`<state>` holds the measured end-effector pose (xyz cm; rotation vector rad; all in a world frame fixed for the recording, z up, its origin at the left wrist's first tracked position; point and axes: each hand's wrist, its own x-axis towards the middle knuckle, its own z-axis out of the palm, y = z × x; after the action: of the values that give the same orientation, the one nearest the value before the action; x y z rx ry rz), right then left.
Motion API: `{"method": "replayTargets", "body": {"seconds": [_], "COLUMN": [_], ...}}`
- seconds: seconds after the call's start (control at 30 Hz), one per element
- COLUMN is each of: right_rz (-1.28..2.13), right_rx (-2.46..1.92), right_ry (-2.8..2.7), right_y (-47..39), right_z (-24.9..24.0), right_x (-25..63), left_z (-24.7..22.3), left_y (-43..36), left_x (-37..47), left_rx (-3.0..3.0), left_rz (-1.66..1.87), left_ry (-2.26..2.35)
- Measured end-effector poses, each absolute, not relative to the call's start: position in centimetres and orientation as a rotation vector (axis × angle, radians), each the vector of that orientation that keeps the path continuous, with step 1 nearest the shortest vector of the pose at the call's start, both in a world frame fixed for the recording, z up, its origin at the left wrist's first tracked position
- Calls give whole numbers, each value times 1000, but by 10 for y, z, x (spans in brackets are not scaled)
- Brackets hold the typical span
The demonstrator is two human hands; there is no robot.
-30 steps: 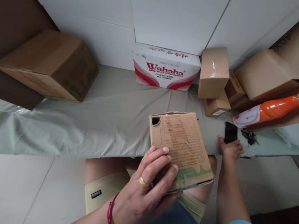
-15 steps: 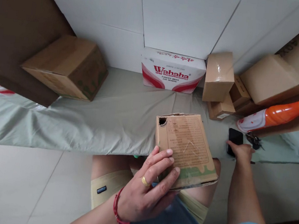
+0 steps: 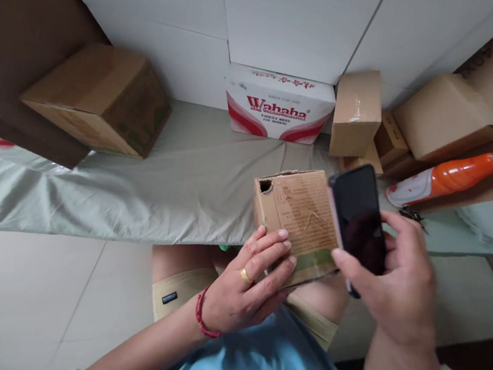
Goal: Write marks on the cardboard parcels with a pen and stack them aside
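A small brown cardboard box (image 3: 303,215) with printed text, a green band and a torn hole in its top corner sits at the table's front edge, partly over my lap. My left hand (image 3: 247,292) holds its near left side, fingers laid over the printed face; the thumb is out of sight. In my right hand (image 3: 400,280) is a black-screened smartphone (image 3: 359,215), raised beside the box's right side and gripped between thumb and fingers. The phone hides part of that side.
A green-grey cloth (image 3: 184,184) covers the table. At the back stand a white-and-red Wahaba carton (image 3: 277,105), a larger brown box (image 3: 100,97) on the left, and stacked boxes (image 3: 356,114) on the right. An orange bottle (image 3: 457,173) leans near some dark keys (image 3: 412,214).
My right hand has lifted the smartphone off the table and brought it left, up beside the box. My left hand stays on the box. The view has shifted slightly.
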<state>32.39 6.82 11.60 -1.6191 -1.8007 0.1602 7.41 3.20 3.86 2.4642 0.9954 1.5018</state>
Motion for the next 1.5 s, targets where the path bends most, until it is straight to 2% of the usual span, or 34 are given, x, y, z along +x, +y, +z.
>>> {"method": "replayTargets", "body": {"seconds": [0.1,0.23,0.47,0.87,1.07,1.2,1.33,1.5], "right_rz": [85,57,39,39,112,92,-38,129], "right_rx": [-1413,-1363,-1415,-1444,-1490,-1776,-2209,-2623], "right_ry": [-1936,-1974,-1913,-1936,-1811,-1602,-1427,-1250], "right_y": [57,53,52,51,52,74,119,161], "right_z": [134,135,129,126,126,101,49,-14], "right_x": [283,257,240,239,267,332,405,461], "left_z": [36,28,12,27,14,1,-6,-9], "left_y": [32,32,26,26,21,14,7,5], "left_x": [84,91,93,91,84,71,59,52], "left_rx": [2366,2152,2052,2186,2126,2087,2037,2021], "left_rz": [1620,1786,1742,1749,1670,1587,1517,1544], "left_ry": [1084,1304,1322,1336,1338,1415,1493,1517]}}
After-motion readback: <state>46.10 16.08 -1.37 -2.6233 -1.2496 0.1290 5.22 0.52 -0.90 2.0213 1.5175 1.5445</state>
